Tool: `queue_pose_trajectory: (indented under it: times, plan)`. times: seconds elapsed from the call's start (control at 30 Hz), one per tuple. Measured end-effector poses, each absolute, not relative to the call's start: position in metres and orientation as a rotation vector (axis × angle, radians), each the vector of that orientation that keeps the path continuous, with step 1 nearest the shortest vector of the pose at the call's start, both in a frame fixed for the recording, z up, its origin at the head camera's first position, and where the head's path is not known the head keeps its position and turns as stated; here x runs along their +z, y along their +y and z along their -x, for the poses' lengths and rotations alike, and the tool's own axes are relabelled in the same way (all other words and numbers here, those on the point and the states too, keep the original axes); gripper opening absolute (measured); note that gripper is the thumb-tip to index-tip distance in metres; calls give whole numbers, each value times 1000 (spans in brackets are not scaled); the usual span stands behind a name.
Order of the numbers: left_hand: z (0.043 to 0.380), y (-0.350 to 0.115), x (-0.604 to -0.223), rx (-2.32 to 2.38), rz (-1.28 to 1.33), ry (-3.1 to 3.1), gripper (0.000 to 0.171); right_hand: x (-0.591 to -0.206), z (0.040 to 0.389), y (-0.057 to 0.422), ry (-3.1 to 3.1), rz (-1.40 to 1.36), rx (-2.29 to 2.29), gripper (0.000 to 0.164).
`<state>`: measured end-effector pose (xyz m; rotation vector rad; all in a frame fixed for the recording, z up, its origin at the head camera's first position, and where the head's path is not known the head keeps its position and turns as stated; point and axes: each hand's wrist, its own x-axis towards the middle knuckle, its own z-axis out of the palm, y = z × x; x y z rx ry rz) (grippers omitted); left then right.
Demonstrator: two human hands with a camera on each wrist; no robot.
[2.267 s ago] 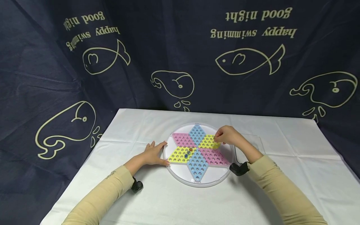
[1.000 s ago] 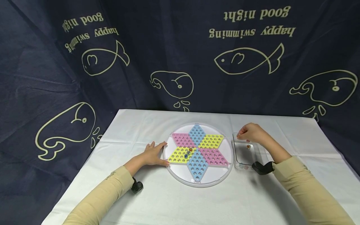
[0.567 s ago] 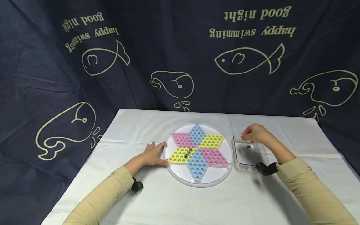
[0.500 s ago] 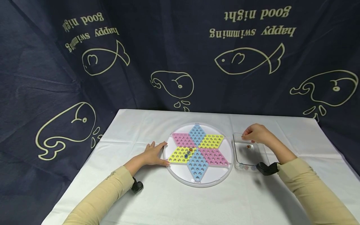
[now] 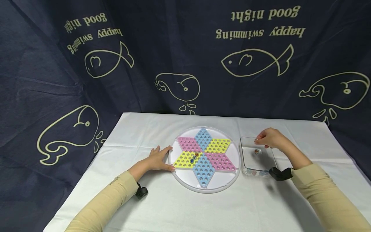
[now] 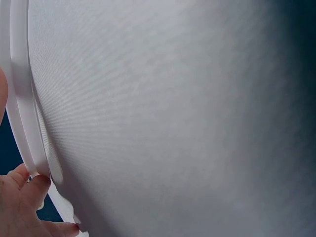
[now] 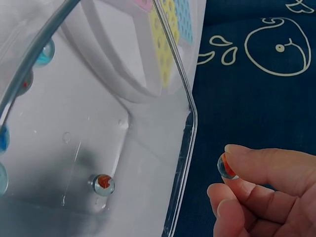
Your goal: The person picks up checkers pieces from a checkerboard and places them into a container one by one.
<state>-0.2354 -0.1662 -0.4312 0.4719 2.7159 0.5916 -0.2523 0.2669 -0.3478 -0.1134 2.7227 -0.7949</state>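
My right hand point(image 5: 271, 138) pinches a clear glass marble with an orange-red swirl point(image 7: 226, 167) between thumb and fingertips, above the far part of a clear plastic box point(image 5: 243, 161). A similar orange marble point(image 7: 104, 184) lies on the box floor. My left hand point(image 5: 157, 159) rests at the left rim of a round white Chinese checkers board point(image 5: 185, 180), thumb and fingers spread and touching its edge. On the board's left yellow section sit a red-orange marble point(image 5: 196, 154) and blue marbles point(image 5: 192, 160).
Several marbles, among them a turquoise one point(image 7: 45, 53), lie along the box's near side. The box stands just right of the board on a white tablecloth point(image 5: 185, 212). A dark blue printed curtain point(image 5: 139, 90) hangs behind the table.
My right hand has moved from the board's right yellow section to above the box, then drifted slightly farther right with the marble. My left hand has stayed at the board's rim.
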Motion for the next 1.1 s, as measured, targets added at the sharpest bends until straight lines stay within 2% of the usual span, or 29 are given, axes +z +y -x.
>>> queue_pose_trajectory:
  times: [0.9,1.1]
  plan:
    - [235,-165,-429,584,-453,2706,96,-352,250,276,2681,62,-795,24]
    - [235,-168,-431,651,-492,2699,102,-351,248,275,2702,54,-806,26]
